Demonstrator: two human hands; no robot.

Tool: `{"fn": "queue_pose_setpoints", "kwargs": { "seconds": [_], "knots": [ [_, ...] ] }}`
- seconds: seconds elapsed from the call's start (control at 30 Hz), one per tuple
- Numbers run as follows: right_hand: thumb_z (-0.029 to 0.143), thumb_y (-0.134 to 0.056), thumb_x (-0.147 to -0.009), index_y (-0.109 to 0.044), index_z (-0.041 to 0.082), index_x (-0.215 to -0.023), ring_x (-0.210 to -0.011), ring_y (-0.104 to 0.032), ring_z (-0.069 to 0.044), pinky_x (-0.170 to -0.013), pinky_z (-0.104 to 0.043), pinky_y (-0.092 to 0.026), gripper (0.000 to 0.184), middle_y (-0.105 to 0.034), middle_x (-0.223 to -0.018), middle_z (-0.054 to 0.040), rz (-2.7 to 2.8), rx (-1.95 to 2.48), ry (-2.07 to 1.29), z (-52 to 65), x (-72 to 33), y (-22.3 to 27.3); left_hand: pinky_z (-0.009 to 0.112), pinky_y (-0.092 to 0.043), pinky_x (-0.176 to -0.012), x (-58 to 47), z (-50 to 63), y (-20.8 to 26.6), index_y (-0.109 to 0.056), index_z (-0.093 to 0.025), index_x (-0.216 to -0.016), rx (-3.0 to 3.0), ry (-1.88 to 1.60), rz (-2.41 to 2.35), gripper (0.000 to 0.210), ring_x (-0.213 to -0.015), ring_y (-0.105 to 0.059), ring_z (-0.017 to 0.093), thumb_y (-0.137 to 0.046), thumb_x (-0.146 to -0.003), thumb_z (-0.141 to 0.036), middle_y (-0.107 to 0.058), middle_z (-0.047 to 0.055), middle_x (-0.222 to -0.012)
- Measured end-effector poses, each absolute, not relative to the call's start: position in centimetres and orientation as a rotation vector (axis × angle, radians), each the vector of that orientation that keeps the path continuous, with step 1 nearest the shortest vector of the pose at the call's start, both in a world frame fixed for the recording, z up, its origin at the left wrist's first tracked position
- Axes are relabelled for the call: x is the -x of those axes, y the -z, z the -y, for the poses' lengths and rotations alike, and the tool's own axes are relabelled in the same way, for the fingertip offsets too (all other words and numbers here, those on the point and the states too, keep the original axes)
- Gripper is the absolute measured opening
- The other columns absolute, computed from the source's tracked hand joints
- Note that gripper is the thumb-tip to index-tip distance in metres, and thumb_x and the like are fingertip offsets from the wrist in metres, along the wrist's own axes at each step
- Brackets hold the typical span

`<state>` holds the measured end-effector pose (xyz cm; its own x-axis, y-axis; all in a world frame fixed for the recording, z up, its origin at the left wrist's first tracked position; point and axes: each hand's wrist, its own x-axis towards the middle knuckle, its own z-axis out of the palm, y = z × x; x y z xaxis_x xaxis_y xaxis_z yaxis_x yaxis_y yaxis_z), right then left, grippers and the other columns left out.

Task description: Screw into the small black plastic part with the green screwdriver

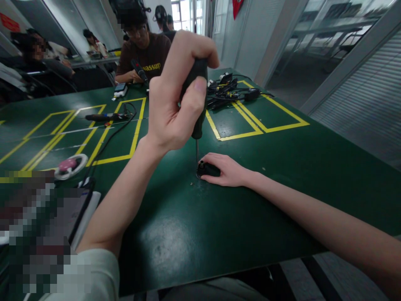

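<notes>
My left hand (pixel 175 96) is closed around the dark handle of a screwdriver (pixel 197 130), raised well above the table. The tool stands nearly upright, and its thin metal shaft runs down to the left end of a small black part (pixel 211 169). Whether the tip sits in a screw is too small to tell. My right hand (pixel 230 170) grips that part against the tabletop, fingers behind it and thumb in front. A short round stub rises from the part's top, near the shaft. A tiny loose piece (pixel 192 184), perhaps a screw, lies just in front.
On the green table (pixel 250 221), yellow tape marks out rectangles. Black cables and adapters (pixel 224 92) are heaped at the back. A corded dark tool (pixel 105 117) and a white ring with a pink piece (pixel 69 166) lie left. A co-worker (pixel 138 54) sits opposite.
</notes>
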<state>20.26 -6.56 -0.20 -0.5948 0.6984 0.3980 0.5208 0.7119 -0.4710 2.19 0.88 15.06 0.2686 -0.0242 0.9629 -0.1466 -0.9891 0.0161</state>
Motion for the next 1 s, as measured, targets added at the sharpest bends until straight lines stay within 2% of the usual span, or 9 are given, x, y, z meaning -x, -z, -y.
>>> {"fn": "queue_pose_setpoints", "kwargs": {
  "seconds": [0.13, 0.27, 0.37, 0.6, 0.73, 0.83, 1.0],
  "knots": [
    [0.041, -0.067, -0.094, -0.064, 0.019, -0.110, -0.094, -0.071, -0.026, -0.084, -0.040, -0.057, 0.028, -0.074, -0.105, -0.0122, 2.346, 0.932, -0.425, 6.56, -20.25, 0.18, 0.033, -0.055, -0.078, -1.91, -0.41, -15.34, -0.063, -0.022, -0.117, -2.661, -1.969, 0.161, 0.030, -0.086, -0.069, 0.013, -0.040, -0.104, -0.037, -0.064, 0.001, -0.102],
    [0.041, -0.067, -0.094, -0.064, 0.018, -0.109, -0.094, -0.071, -0.026, -0.083, -0.040, -0.057, 0.028, -0.074, -0.104, -0.0126, 2.345, 0.931, -0.425, 6.59, -20.23, 0.17, 0.033, -0.056, -0.084, -1.85, 0.11, -15.20, -0.064, -0.023, -0.110, -2.632, -2.052, 0.000, 0.020, -0.095, -0.070, 0.015, -0.051, -0.101, -0.036, -0.064, -0.001, -0.097],
    [0.041, -0.066, -0.095, -0.064, 0.018, -0.110, -0.094, -0.070, -0.026, -0.084, -0.040, -0.057, 0.028, -0.074, -0.104, -0.0123, 2.353, 0.929, -0.426, 6.61, -20.21, 0.18, 0.032, -0.055, -0.083, -1.93, -0.03, -15.19, -0.064, -0.021, -0.105, -2.638, -2.083, 0.015, 0.016, -0.091, -0.068, 0.014, -0.058, -0.099, -0.035, -0.061, 0.000, -0.092],
    [0.041, -0.065, -0.095, -0.063, 0.017, -0.109, -0.093, -0.070, -0.026, -0.083, -0.040, -0.057, 0.028, -0.074, -0.105, -0.0128, 2.350, 0.924, -0.415, 6.58, -20.24, 0.17, 0.025, -0.048, -0.067, -2.43, -0.67, -15.38, -0.061, -0.022, -0.101, -2.587, -2.068, 0.176, 0.020, -0.075, -0.060, 0.009, -0.049, -0.101, -0.037, -0.054, -0.001, -0.086],
    [0.041, -0.067, -0.094, -0.063, 0.019, -0.110, -0.094, -0.070, -0.026, -0.084, -0.040, -0.057, 0.028, -0.074, -0.105, -0.0120, 2.351, 0.934, -0.423, 6.55, -20.28, 0.17, 0.029, -0.051, -0.073, -2.33, -0.53, -15.22, -0.065, -0.019, -0.104, -2.549, -2.015, 0.194, 0.035, -0.081, -0.060, 0.012, -0.035, -0.104, -0.038, -0.057, 0.002, -0.089],
    [0.041, -0.067, -0.095, -0.063, 0.018, -0.110, -0.095, -0.071, -0.026, -0.084, -0.040, -0.057, 0.029, -0.074, -0.106, -0.0124, 2.354, 0.934, -0.419, 6.59, -20.29, 0.19, 0.030, -0.052, -0.076, -2.14, -0.42, -15.15, -0.067, -0.019, -0.106, -2.535, -1.962, 0.189, 0.034, -0.083, -0.062, 0.013, -0.039, -0.105, -0.037, -0.059, 0.003, -0.091],
    [0.042, -0.066, -0.095, -0.063, 0.018, -0.111, -0.095, -0.070, -0.026, -0.083, -0.040, -0.057, 0.029, -0.074, -0.106, -0.0127, 2.357, 0.937, -0.419, 6.62, -20.25, 0.12, 0.022, -0.051, -0.064, -2.16, -0.45, -15.20, -0.066, -0.022, -0.109, -2.536, -1.930, 0.117, 0.026, -0.079, -0.066, 0.010, -0.046, -0.105, -0.038, -0.058, 0.001, -0.093]
  ]
}}
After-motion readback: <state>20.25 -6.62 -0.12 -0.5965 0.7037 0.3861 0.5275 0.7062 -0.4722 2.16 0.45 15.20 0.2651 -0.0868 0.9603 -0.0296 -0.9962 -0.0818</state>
